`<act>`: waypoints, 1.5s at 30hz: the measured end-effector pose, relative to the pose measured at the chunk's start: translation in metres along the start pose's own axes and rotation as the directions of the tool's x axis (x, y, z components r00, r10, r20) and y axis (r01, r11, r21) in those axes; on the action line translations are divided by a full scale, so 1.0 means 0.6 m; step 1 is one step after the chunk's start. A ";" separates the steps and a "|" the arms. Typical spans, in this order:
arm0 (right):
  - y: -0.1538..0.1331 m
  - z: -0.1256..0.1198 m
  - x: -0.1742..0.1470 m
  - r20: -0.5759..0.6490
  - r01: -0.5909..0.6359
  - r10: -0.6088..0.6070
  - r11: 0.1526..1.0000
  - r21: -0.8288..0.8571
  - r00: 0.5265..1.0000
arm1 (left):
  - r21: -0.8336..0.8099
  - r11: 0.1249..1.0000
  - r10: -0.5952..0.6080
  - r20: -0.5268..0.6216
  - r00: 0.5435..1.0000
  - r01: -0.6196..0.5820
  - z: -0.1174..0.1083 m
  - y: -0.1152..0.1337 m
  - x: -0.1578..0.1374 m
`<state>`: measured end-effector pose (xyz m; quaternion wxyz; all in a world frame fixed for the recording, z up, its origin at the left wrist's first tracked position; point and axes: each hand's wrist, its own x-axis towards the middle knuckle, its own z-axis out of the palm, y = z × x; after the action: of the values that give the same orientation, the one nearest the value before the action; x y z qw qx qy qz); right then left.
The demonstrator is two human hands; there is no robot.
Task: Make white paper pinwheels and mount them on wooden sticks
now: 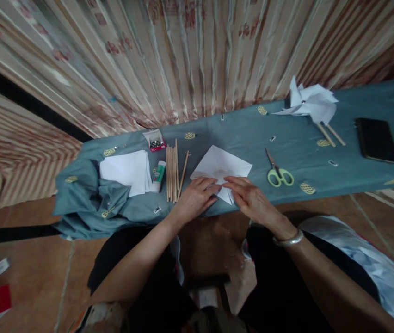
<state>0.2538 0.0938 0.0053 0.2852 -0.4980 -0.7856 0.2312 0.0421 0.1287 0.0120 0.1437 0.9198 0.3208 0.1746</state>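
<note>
A white square sheet of paper (222,159) lies turned like a diamond on the cloth-covered table, its near part creased. My left hand (197,195) is closed on its near left side, fingers pointing right. From the other side my right hand (250,196), with a silver bangle at the wrist, grips the paper's near right part. The fingertips of both hands almost meet at the middle, and the paper directly under them is hidden. Green-handled scissors (278,173) lie right of the sheet. Several wooden sticks (172,173) lie to its left.
A glue stick (158,175) lies by a stack of white paper (126,171). Behind it is an open box of pins (155,141). Paper pinwheels (310,104) on sticks and a black phone (377,139) lie at the right. A striped curtain (190,60) hangs along the table's far edge.
</note>
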 end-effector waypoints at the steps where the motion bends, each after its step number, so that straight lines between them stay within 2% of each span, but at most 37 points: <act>1: 0.002 0.001 -0.001 0.002 -0.001 0.001 1.000 -0.004 1.000 | 0.013 1.000 -0.006 -0.002 1.000 0.006 0.001 -0.001 -0.001; 10: 0.008 -0.008 0.003 0.044 -0.031 0.027 0.997 0.076 0.999 | 0.163 0.985 0.079 -0.101 0.992 -0.062 0.022 -0.012 -0.004; 16: 0.005 -0.010 0.007 0.030 -0.123 0.120 0.979 0.160 0.992 | 0.153 0.988 0.061 -0.157 0.986 -0.037 0.020 -0.007 -0.001; 23: 0.008 -0.001 0.019 -0.049 -0.265 0.311 0.872 0.411 0.949 | 0.096 0.995 0.009 -0.163 0.987 0.007 0.021 -0.003 0.002; 28: 0.005 0.009 0.031 -0.112 -0.264 0.361 0.829 0.492 0.926 | 0.044 0.999 -0.020 -0.150 0.988 0.027 0.019 -0.004 0.005; 32: 0.002 0.014 0.039 -0.157 -0.249 0.355 0.849 0.465 0.921 | -0.014 0.998 -0.057 -0.143 0.988 0.055 0.015 -0.002 0.010; 36: 0.002 0.015 0.041 -0.212 -0.261 0.336 0.912 0.316 0.918 | -0.079 0.991 -0.116 -0.150 0.982 0.105 0.013 0.000 0.009; 40: -0.002 0.018 0.041 -0.254 -0.281 0.313 0.947 0.156 0.915 | -0.095 0.992 -0.098 -0.172 0.980 0.083 0.018 -0.001 0.006; 45: -0.006 0.024 0.043 -0.280 -0.285 0.284 0.958 0.038 0.917 | -0.116 0.990 -0.094 -0.177 0.980 0.074 0.025 -0.004 0.007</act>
<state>0.2330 0.1145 0.0030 0.3568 -0.6353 -0.6565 0.1951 0.0498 0.1310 -0.0016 0.1711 0.8763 0.3613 0.2688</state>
